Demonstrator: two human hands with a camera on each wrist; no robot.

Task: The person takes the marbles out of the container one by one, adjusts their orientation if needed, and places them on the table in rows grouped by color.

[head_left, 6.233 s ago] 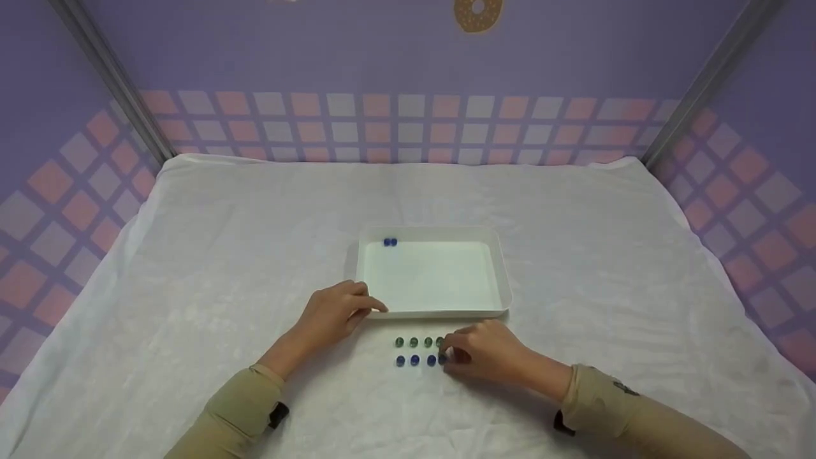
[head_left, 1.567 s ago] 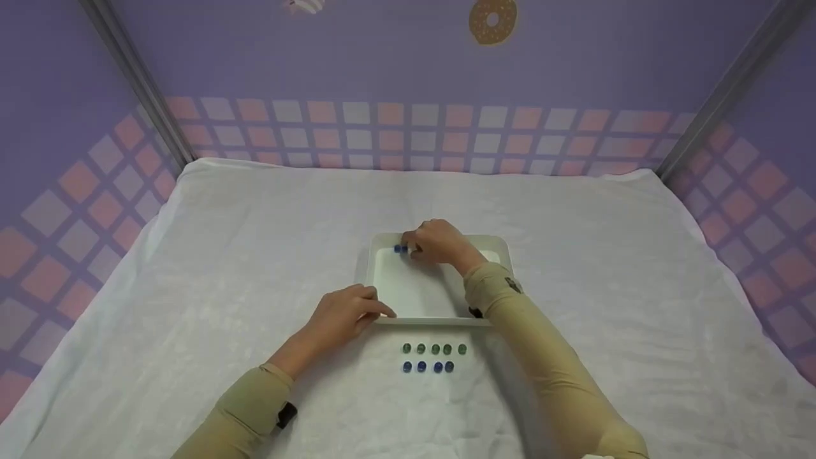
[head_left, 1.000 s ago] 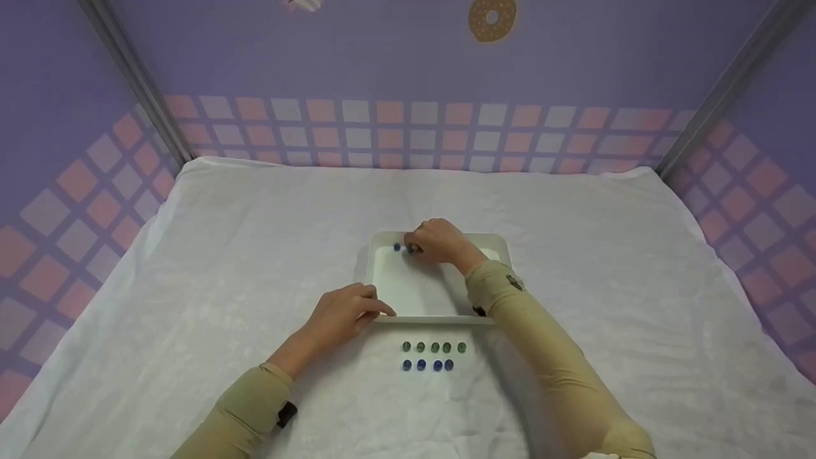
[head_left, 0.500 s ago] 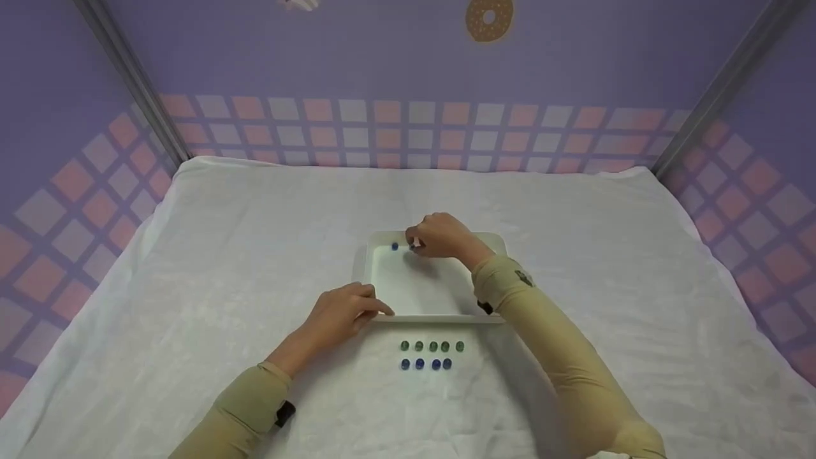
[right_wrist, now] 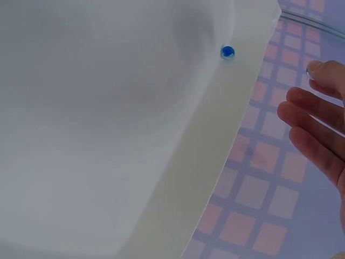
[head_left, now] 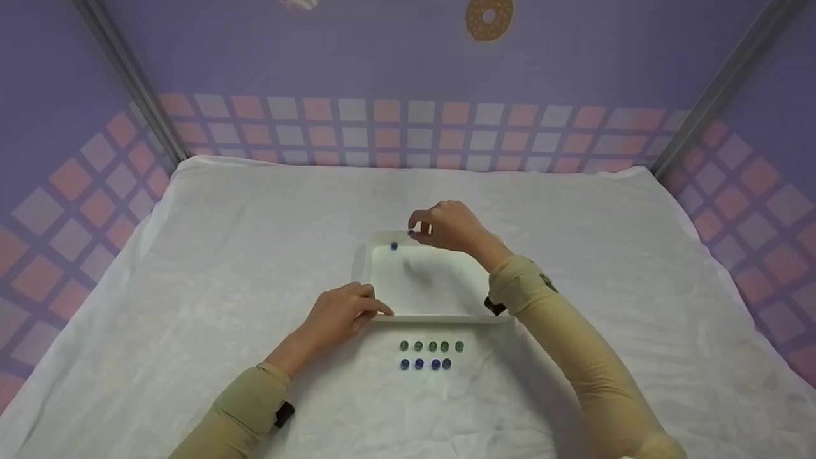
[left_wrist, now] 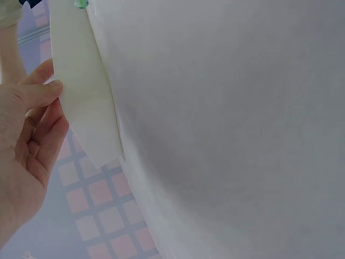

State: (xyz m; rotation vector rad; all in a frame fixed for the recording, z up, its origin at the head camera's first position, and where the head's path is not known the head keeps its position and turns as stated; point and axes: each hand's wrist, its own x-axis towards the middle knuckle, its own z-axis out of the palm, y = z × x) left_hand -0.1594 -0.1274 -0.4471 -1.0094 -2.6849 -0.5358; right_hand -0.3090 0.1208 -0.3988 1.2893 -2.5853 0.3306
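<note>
My left hand [head_left: 344, 312] grips the near left rim of a shallow white tray [head_left: 446, 319]; in the left wrist view its thumb lies against the outer wall. My right hand [head_left: 449, 226] is raised over the tray's far side and pinches a small blue marble [head_left: 411, 232] between thumb and index finger. In the right wrist view that marble [right_wrist: 308, 71] is mostly hidden by the fingers, and the other fingers are spread. One blue marble [head_left: 394, 246] lies on the tray floor near the far left corner.
A row of green marbles [head_left: 433, 346] lies on the white cloth [head_left: 223, 255] in front of the tray. Nearer still is a row of blue marbles [head_left: 419, 364]. Purple walls with a tile pattern [head_left: 421, 137] enclose the table.
My right hand went from the marble rows to the tray's far left, took one of two blue marbles there, and has lifted it up and right. My left hand stays on the rim.
</note>
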